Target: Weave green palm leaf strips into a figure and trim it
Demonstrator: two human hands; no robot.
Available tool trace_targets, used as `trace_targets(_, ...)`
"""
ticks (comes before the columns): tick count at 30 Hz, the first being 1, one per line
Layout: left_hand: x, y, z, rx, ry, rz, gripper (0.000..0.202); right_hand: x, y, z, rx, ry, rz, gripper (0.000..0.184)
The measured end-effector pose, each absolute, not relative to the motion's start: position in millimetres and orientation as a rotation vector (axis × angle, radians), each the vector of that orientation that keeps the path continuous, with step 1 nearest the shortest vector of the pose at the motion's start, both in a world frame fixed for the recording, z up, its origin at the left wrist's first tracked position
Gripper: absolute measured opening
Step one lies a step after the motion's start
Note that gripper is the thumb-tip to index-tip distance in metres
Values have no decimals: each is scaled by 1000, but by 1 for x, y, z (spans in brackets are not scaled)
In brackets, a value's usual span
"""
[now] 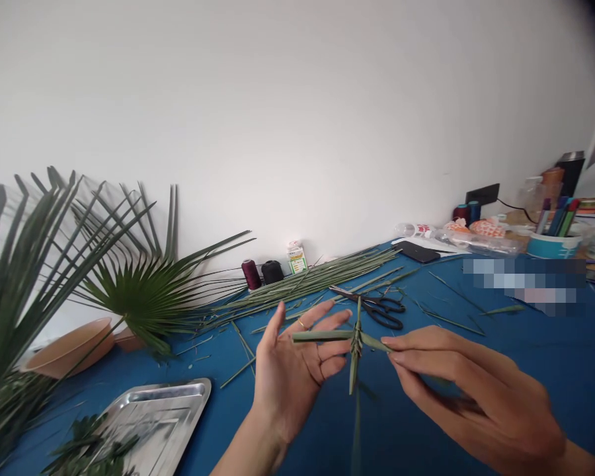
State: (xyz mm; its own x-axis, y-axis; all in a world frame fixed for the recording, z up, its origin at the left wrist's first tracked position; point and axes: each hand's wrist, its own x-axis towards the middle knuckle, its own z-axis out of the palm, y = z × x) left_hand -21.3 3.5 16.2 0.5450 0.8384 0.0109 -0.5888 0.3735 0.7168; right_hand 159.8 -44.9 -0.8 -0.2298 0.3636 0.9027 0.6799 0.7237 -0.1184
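Observation:
A small woven figure of green palm-leaf strips (356, 340) hangs above the blue table (525, 370), shaped like a cross with a plaited middle. My left hand (292, 370) is palm up with fingers spread, and the figure's left strip lies across its fingertips. My right hand (466, 390) comes in from the right and pinches the figure's right strip between thumb and fingers. Black scissors (381, 307) lie just behind the figure.
A bundle of long leaf strips (302, 284) lies along the wall. Fan palm leaves (143, 291) and bowls (69, 347) stand at left. A metal tray (163, 413) sits near the front left edge. Thread spools (262, 272), a phone (416, 251) and a pen cup (553, 241) are at back.

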Motion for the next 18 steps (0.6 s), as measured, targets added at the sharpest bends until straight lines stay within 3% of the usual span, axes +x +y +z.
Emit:
trace_targets(3, -19, 3, 14, 683, 257, 931, 61, 160, -45, -1, -861, -1793, -379, 24)
trace_targets(9, -9, -7, 8, 871, 406, 986, 32, 152, -40, -11, -799, -1788, -328, 29)
trace_targets(13, -10, -3, 5, 835, 634, 1028, 15, 158, -35, -5, -762, -1867, 171, 16)
trace_targets(16, -11, -2, 7, 816, 701, 1001, 12, 163, -28, 12, -925, -1634, 582, 30)
trace_targets(18, -11, -3, 10, 805, 698, 967, 10, 162, -22, 24, -1074, -1604, 685, 22)
